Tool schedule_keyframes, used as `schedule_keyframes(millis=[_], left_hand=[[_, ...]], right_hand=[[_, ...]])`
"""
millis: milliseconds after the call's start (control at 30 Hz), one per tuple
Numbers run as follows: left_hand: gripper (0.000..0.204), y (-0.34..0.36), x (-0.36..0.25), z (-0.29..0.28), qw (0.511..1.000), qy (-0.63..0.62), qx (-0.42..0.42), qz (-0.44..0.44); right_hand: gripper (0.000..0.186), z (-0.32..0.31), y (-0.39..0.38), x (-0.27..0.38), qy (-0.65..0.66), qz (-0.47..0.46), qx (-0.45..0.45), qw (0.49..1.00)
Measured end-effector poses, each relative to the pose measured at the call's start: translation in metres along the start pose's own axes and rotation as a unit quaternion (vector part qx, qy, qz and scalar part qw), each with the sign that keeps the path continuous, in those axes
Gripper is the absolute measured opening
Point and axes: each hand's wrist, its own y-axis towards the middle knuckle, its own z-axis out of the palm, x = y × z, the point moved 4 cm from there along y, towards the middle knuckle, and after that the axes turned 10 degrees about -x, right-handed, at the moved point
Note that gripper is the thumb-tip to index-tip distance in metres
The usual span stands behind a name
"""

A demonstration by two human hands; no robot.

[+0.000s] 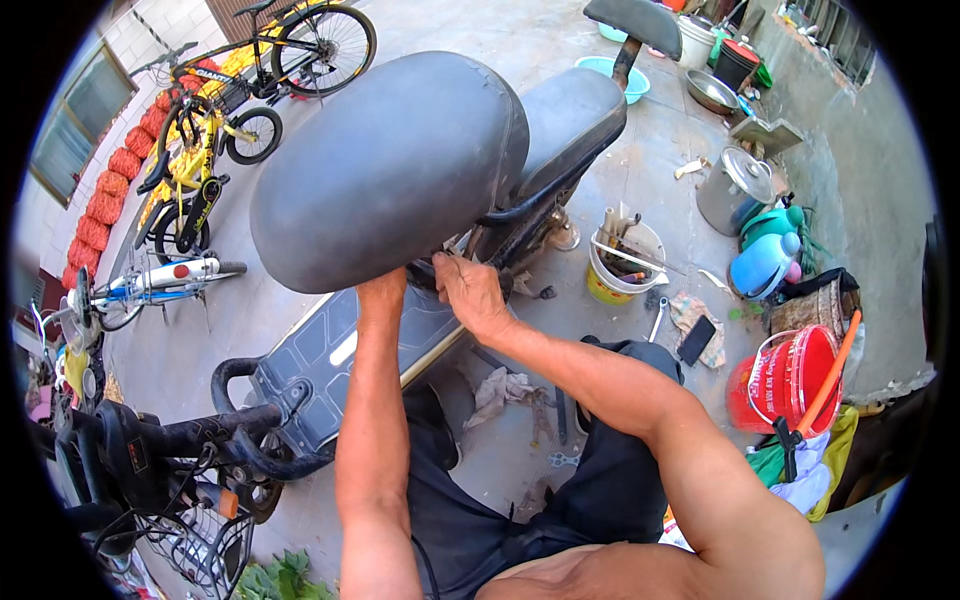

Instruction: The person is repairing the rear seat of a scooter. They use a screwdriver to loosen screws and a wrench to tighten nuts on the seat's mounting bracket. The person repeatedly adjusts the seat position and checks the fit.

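Observation:
A large black padded seat (pixel 390 165) of an electric scooter fills the upper middle, with a smaller rear seat (pixel 570 110) behind it. My left hand (pixel 382 284) reaches up under the near edge of the front seat, and its fingers are hidden there. Just to its right, my right hand (pixel 472 292) is closed at the frame below the seat, fingers curled together. Whatever it grips is too small or covered to make out. Beneath both arms lies the scooter's dark footboard (pixel 325 365). Its black handlebar stem (pixel 215 430) is at the lower left.
On the ground to the right are a tool bucket (pixel 612 285), a wrench (pixel 658 318), a phone (pixel 696 341) on a cloth, and a red bucket (pixel 770 385). A rag (pixel 500 395) lies between my legs. Bicycles (pixel 200 160) stand at the left, a wall (pixel 860 200) at the right.

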Motion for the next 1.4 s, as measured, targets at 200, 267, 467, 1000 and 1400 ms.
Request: schedule_keyframes(millis=[200,267,467,1000,1400], left_hand=[[0.027,-0.003,-0.001,0.003,1.000,0.017,0.018,-0.002],[0.025,-0.006,0.009,0.007,0.999,0.034,0.001,0.020],[0.021,-0.005,0.002,0.005,0.997,0.031,0.062,-0.026],[0.031,-0.021,0.032,0.012,0.986,0.031,0.100,-0.126],[0.030,-0.019,0.030,0.010,0.996,0.018,0.039,-0.072]], right_hand=[[0.054,0.002,0.001,-0.001,0.007,-0.008,0.021,1.000],[0.050,0.007,0.003,-0.006,0.033,0.016,0.042,0.998],[0.052,0.027,0.007,-0.010,0.098,0.075,0.084,0.989],[0.042,0.043,0.009,0.012,0.031,-0.042,0.078,0.996],[0.024,0.042,0.011,0.014,-0.014,-0.036,0.068,0.997]])
